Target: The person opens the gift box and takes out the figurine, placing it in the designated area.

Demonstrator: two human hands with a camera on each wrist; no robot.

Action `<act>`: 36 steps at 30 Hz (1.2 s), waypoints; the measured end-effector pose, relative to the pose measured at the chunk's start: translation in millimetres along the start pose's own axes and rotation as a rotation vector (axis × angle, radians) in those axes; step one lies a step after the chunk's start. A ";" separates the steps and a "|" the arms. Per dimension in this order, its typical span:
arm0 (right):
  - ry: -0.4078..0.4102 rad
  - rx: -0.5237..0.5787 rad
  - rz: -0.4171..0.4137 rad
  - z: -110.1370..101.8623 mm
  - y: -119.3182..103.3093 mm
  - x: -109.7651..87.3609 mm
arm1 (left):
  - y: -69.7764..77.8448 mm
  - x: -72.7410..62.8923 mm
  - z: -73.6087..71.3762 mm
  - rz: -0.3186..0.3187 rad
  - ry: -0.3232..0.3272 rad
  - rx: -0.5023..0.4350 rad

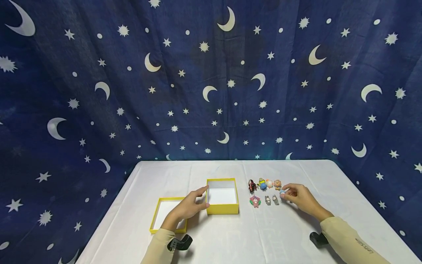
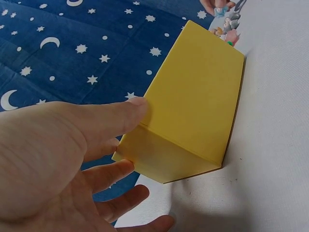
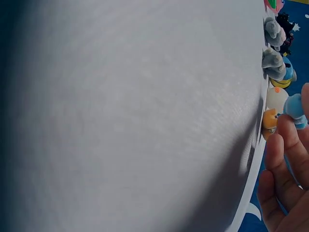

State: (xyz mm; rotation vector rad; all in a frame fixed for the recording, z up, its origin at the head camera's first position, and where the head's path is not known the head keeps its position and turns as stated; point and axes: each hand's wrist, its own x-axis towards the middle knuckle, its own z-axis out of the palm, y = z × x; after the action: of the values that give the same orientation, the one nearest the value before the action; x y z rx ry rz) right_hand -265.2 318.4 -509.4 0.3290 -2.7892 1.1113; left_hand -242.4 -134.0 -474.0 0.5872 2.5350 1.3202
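Thumb and fingertips of my left hand point(image 1: 189, 207) rest against the left side of an open yellow box point(image 1: 222, 209) with a white inside. In the left wrist view the thumb lies along the box's yellow wall point(image 2: 195, 92), the other fingers loosely spread. My right hand point(image 1: 302, 198) pinches a small light-blue figurine point(image 3: 294, 106) between thumb and fingertips, at the right end of a group of toy figures. Nearest to it are a tan figurine point(image 1: 277, 184) and a grey figurine point(image 1: 275, 200).
Left of the box, partly behind my left forearm, lies the yellow-edged lid point(image 1: 159, 216). Further figurines sit right of the box: a dark one point(image 1: 252, 186), a yellow-and-blue one point(image 1: 262, 184), a pink one point(image 1: 255, 201) and another grey one point(image 1: 267, 200). A starry curtain point(image 1: 211, 91) hangs behind the white table point(image 1: 263, 238).
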 end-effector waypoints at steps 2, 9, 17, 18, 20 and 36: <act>-0.009 -0.013 -0.001 0.1 0.2 -0.1 | -0.2 0.1 0.2 -0.008 -0.001 0.001; -0.072 -0.037 0.027 -0.2 -2.6 -1.5 | 0.0 0.1 -0.3 0.003 -0.004 0.004; -0.084 -0.050 0.041 0.4 -4.7 -2.7 | -1.0 0.4 -0.5 0.016 0.001 0.011; -0.083 -0.052 0.041 0.5 -4.9 -2.6 | -1.0 0.4 -0.6 0.017 0.001 0.013; -0.084 -0.063 0.039 0.7 -4.9 -2.2 | -1.3 0.4 -0.7 0.019 0.001 0.014; -0.118 -0.112 0.077 -3.2 -5.3 -1.1 | -0.4 -0.1 -0.5 0.015 -0.002 0.004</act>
State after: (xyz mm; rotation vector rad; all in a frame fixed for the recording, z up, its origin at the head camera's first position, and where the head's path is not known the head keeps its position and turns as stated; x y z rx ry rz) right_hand -262.8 317.1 -503.8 0.2866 -2.9770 0.9750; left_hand -242.7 -134.7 -474.0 0.6099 2.5369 1.3191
